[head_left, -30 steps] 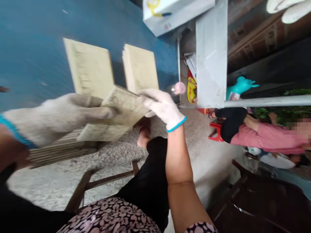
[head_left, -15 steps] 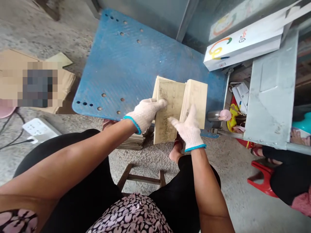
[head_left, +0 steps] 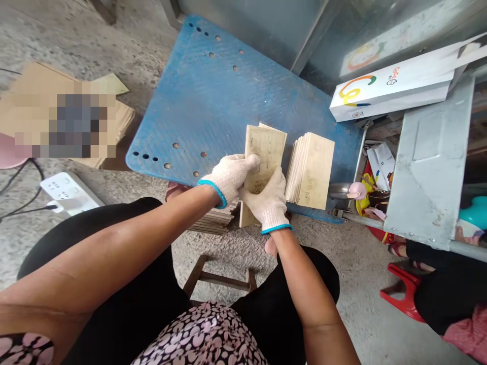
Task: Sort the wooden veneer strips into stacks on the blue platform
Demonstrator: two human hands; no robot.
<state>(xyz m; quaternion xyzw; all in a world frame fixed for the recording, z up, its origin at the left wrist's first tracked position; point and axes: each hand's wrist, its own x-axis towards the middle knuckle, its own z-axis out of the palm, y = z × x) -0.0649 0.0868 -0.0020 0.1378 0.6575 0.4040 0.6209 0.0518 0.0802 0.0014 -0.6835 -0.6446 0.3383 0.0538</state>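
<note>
My left hand (head_left: 231,175), in a white knit glove with a blue cuff, grips the left edge of a thin wooden board (head_left: 268,141), thumb on its face. Dark specks mark the board's surface. Another board shows slightly behind its top edge. My right hand (head_left: 269,205), gloved alike, lies across the board's lower half with its thumb to the left and its fingers along the right side. Just to the right, a leaning stack of similar boards (head_left: 317,170) rests on the blue table (head_left: 216,96). More boards (head_left: 213,221) are piled low beneath my left forearm.
A white paper bag (head_left: 391,88) lies at the upper right, by a grey metal frame (head_left: 426,172). A pink-lidded flask (head_left: 344,191) stands at the table's right end. A power strip (head_left: 70,192) and cardboard (head_left: 41,81) lie left. Another person sits on a red stool (head_left: 403,291).
My right hand has moved left, off the right-hand stack and onto the held board. A gap has widened between that board and the stack. The view has shifted slightly.
</note>
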